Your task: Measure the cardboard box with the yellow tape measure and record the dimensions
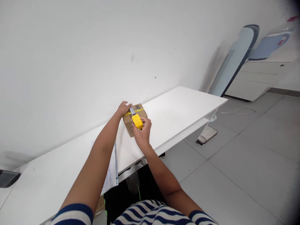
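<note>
A small cardboard box (pixel 129 126) with yellow tape and printed marks stands on the white table (pixel 178 115). Across its top runs the pale blade (pixel 132 110) of a yellow tape measure (pixel 137 121). My right hand (pixel 144 132) is closed around the tape measure's case at the near side of the box. At the far left edge of the box top, my left hand (pixel 124 108) pinches the blade's end against the box; its fingertips are partly hidden behind the box.
Printed paper sheets (pixel 112 170) lie at the table's front edge, under my left forearm. A dark object (pixel 8 178) sits at the far left. Beyond the table's right end, a tall panel (pixel 234 61) leans near a white cabinet (pixel 255 78). A flat pale object (pixel 207 134) is on the floor.
</note>
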Available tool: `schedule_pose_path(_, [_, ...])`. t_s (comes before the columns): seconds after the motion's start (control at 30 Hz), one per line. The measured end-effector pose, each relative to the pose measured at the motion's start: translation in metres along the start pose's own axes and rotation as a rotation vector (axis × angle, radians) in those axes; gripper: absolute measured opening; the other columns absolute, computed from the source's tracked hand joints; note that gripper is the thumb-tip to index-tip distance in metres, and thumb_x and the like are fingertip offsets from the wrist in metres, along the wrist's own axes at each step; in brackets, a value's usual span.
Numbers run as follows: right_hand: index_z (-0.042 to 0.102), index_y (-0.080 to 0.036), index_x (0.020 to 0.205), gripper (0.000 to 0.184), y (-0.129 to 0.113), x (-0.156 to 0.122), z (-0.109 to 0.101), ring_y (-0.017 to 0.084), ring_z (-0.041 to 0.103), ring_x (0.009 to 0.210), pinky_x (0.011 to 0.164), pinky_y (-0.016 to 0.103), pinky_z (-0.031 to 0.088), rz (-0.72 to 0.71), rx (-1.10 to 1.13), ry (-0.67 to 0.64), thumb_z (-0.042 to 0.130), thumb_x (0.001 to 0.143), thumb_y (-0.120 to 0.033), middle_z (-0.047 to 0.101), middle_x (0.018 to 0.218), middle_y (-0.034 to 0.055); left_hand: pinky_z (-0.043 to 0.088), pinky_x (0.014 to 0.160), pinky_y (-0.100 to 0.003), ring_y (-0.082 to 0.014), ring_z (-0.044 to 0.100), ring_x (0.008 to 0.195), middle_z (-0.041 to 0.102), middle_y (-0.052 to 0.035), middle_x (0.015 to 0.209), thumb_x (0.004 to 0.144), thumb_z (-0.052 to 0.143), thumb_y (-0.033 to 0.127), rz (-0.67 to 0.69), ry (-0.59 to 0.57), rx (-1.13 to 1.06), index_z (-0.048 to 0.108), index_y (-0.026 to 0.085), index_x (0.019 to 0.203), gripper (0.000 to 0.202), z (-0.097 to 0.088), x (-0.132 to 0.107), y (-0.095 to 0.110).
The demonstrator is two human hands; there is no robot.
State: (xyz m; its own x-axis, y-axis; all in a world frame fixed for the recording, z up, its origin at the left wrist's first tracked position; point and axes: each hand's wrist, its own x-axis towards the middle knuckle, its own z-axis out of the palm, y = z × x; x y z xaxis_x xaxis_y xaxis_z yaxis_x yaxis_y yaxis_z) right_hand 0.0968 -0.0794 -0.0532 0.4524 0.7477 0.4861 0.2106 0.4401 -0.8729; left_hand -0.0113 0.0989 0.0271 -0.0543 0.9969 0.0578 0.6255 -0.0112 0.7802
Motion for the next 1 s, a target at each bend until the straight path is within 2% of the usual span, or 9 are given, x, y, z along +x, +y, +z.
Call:
schedule_pose_path(0.13, [0.048,-0.026,0.127,0.041,0.001,-0.001,0.002,0.030,0.055,0.121,0.101,0.051,0.053,-0.001,0.040,0.015,0.063,0.089,-0.033,0.057,0.130,0.0151,0.045,0.075,-0.032,-0.0201,0.060,0.072,0.066,-0.0033,0.076,0.087,0.076,0.042,0.020,0.000,0.034,0.068,0.020,0.084,0.024,0.000,-0.005,0.000])
schedule_pose_path(0.27, [0.050,-0.027,0.135,0.046,0.000,-0.003,0.003,0.032,0.053,0.125,0.105,0.055,0.051,0.013,0.016,0.016,0.063,0.091,-0.036,0.056,0.133,0.0160,0.041,0.072,-0.034,-0.0207,0.053,0.069,0.051,-0.0027,0.060,0.094,0.068,0.043,0.069,-0.004,0.097,0.050,0.022,0.053,0.049,0.000,-0.016,0.009])
schedule_pose_path(0.43, [0.059,-0.028,0.138,0.045,0.014,-0.004,-0.013,0.033,0.059,0.125,0.109,0.056,0.052,-0.088,-0.073,0.051,0.062,0.095,-0.043,0.061,0.130,0.0153,0.043,0.092,-0.039,-0.0331,0.058,0.109,0.059,-0.0102,0.077,0.093,0.070,0.037,0.304,0.086,0.177,0.049,0.022,0.056,0.045,0.008,-0.057,0.039])
schedule_pose_path(0.53, [0.061,-0.030,0.135,0.044,0.023,-0.005,-0.030,0.032,0.064,0.118,0.106,0.054,0.056,-0.138,-0.045,0.091,0.065,0.094,-0.047,0.064,0.123,0.0131,0.044,0.097,-0.043,-0.0338,0.059,0.113,0.063,-0.0112,0.087,0.095,0.069,0.041,0.556,-0.040,0.265,0.057,0.020,0.065,0.039,0.010,-0.104,0.057])
schedule_pose_path(0.6, [0.058,-0.030,0.139,0.050,0.021,-0.009,-0.038,0.032,0.064,0.120,0.105,0.054,0.058,-0.126,0.035,0.110,0.067,0.094,-0.050,0.061,0.125,0.0134,0.047,0.093,-0.042,-0.0302,0.063,0.105,0.065,-0.0084,0.086,0.097,0.067,0.051,0.539,-0.074,0.214,0.060,0.019,0.070,0.042,0.002,-0.137,0.064])
schedule_pose_path(0.67, [0.051,-0.029,0.146,0.058,0.013,-0.017,-0.040,0.033,0.062,0.128,0.109,0.055,0.057,-0.105,0.163,0.095,0.065,0.095,-0.052,0.056,0.131,0.0149,0.049,0.094,-0.040,-0.0276,0.065,0.107,0.068,-0.0066,0.095,0.098,0.065,0.057,0.475,0.017,0.067,0.065,0.018,0.083,0.042,-0.015,-0.168,0.065])
schedule_pose_path(0.77, [0.041,-0.029,0.155,0.068,-0.006,-0.036,-0.032,0.036,0.055,0.139,0.117,0.060,0.050,-0.117,0.276,-0.027,0.062,0.096,-0.056,0.052,0.138,0.0161,0.053,0.093,-0.037,-0.0261,0.068,0.112,0.070,-0.0064,0.106,0.099,0.063,0.058,0.302,0.063,-0.158,0.067,0.017,0.105,0.041,-0.047,-0.210,0.053])
schedule_pose_path(0.9, [0.043,-0.031,0.155,0.066,-0.023,-0.054,-0.006,0.038,0.052,0.143,0.122,0.064,0.043,-0.196,0.192,-0.355,0.059,0.097,-0.059,0.058,0.140,0.0160,0.058,0.085,-0.033,-0.0249,0.073,0.102,0.071,-0.0075,0.106,0.085,0.083,0.052,0.054,-0.125,-0.371,0.066,0.018,0.119,0.050,-0.073,-0.250,0.012])
schedule_pose_path(1.0, [0.043,-0.031,0.157,0.066,-0.019,-0.054,0.024,0.035,0.051,0.145,0.121,0.060,0.043,-0.309,0.128,-0.660,0.059,0.098,-0.055,0.056,0.149,0.0141,0.059,0.081,-0.034,-0.0225,0.074,0.094,0.070,-0.0067,0.103,0.079,0.088,0.051,-0.030,0.056,-0.551,0.063,0.019,0.116,0.055,-0.080,-0.252,-0.036])
